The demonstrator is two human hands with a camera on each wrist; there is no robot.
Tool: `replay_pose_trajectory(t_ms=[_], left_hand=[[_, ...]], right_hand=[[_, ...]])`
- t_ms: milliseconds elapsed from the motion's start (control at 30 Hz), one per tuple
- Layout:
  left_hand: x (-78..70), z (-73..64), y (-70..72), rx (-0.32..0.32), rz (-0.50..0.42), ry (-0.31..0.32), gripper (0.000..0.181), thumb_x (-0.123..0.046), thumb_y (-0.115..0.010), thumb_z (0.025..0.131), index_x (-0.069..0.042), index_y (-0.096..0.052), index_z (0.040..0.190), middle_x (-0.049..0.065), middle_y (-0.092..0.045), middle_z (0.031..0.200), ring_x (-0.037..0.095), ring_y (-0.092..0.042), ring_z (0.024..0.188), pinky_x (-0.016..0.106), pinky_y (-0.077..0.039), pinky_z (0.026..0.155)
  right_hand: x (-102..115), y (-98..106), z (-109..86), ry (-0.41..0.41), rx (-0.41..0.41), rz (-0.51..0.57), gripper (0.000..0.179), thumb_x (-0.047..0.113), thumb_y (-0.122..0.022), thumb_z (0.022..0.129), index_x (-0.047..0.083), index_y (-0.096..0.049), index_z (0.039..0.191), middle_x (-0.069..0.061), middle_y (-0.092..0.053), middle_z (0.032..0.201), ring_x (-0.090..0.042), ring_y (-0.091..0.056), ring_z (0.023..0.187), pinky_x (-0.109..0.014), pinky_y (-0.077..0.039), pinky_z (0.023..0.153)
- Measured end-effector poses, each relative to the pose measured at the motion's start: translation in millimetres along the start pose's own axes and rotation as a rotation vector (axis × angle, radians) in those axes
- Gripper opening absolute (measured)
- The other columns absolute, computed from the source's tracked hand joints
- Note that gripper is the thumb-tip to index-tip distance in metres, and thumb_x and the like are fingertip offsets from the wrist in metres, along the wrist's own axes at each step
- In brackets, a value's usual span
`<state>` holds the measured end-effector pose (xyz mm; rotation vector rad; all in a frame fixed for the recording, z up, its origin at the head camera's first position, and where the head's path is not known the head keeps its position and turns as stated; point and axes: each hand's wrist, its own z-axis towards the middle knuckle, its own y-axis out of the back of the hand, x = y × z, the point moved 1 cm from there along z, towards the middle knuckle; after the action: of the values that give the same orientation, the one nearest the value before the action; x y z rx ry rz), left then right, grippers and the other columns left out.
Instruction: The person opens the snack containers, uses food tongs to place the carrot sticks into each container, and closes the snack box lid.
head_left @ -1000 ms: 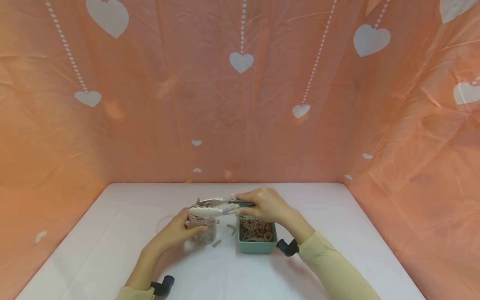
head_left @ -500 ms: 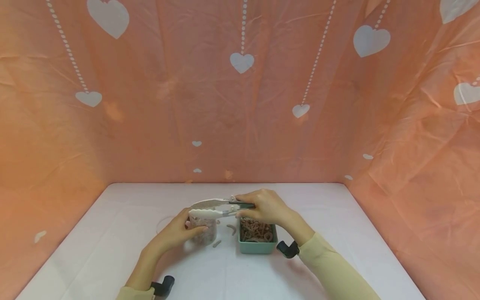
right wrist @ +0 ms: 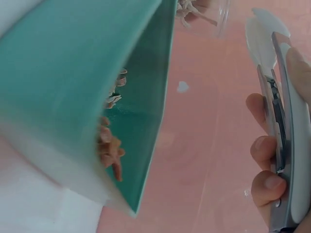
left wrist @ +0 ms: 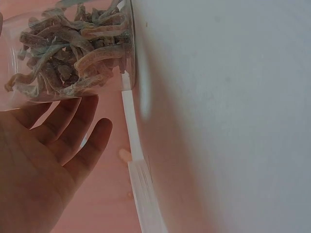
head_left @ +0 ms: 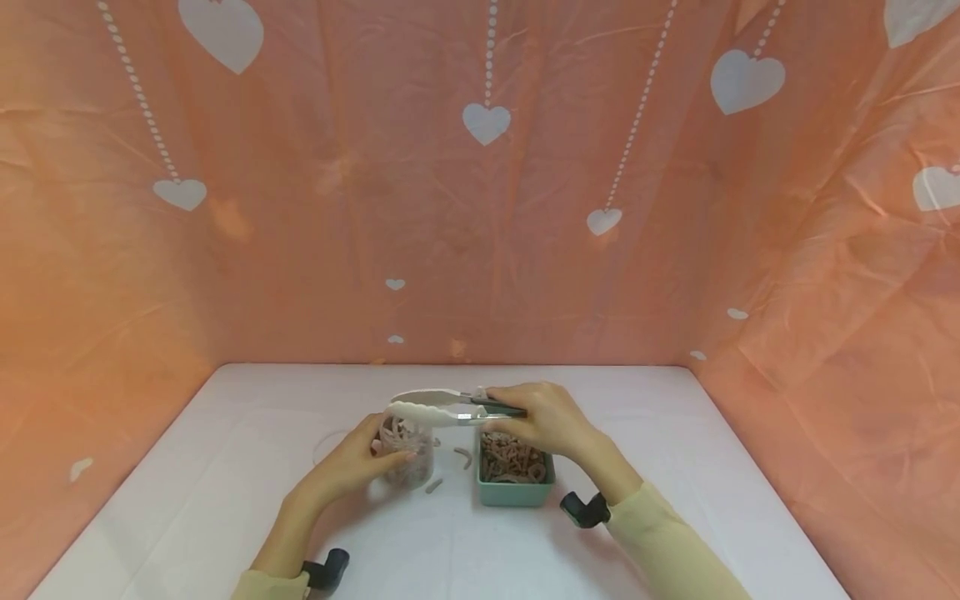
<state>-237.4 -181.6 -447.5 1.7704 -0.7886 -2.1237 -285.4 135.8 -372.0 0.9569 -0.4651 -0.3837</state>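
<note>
My left hand (head_left: 352,458) holds a clear jar (head_left: 414,468), thumb across its near side and fingers behind. Brownish dried strips (left wrist: 63,53) fill much of the jar, as the left wrist view shows. With my right hand (head_left: 546,414) I grip silver tongs (head_left: 433,415) with white scalloped heads and dark inner handles. The tongs lie level above the jar's mouth, their heads slightly apart and nothing visible between them. Under my right hand stands a green rectangular box (head_left: 516,495), holding more of the brown pieces (head_left: 513,458).
Two loose pieces lie on the white table (head_left: 465,550) between jar and box: a curved one (head_left: 465,456) and a short one (head_left: 434,486). A faint clear round rim (head_left: 317,446) shows behind my left hand. Orange cloth (head_left: 480,250) with white hearts surrounds the table.
Strips that stuck up between the tongs at the jar's mouth are down in the jar. The tongs have since risen slightly and shifted right with my right hand. My left hand keeps its place.
</note>
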Motion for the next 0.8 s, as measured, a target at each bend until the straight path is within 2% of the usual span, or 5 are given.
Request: replay_pose_trajectory(t_ms=[233,467,800], left_hand=[[0.5,0.8,-1.5,-0.012,0.030,0.060,0.071,-0.040,-0.080,0.092,-0.006,-0.049,0.147,0.015,-0.059,0.132,0.038,-0.058,0.125,0.060,-0.047,0.104],[-0.6,-0.1,-2.6,-0.007,0.034,0.064,0.072,-0.041,-0.079,0.093,-0.005,-0.049,0.148,0.017,-0.058,0.136,0.043,-0.055,0.130,0.063,-0.045,0.106],[-1.7,0.6,-2.2,-0.006,0.052,0.080,0.079,-0.043,-0.078,0.094,-0.004,-0.044,0.153,0.020,-0.056,0.140,0.043,-0.055,0.130,0.062,-0.045,0.107]], right_hand=[[-7.6,1.3,-22.5,-0.013,-0.143,0.036,0.050,0.025,-0.088,0.082,0.004,-0.074,0.126,-0.010,-0.077,0.114,-0.027,-0.076,0.098,-0.044,-0.060,0.080],[-16.6,7.8,-48.8,-0.127,-0.152,0.041,0.052,0.022,-0.089,0.081,0.004,-0.073,0.128,-0.011,-0.077,0.117,-0.029,-0.076,0.099,-0.045,-0.061,0.080],[-33.2,26.3,-79.8,-0.179,-0.139,-0.049,0.054,0.027,-0.090,0.079,0.006,-0.075,0.126,-0.009,-0.077,0.116,-0.029,-0.076,0.097,-0.046,-0.061,0.077]])
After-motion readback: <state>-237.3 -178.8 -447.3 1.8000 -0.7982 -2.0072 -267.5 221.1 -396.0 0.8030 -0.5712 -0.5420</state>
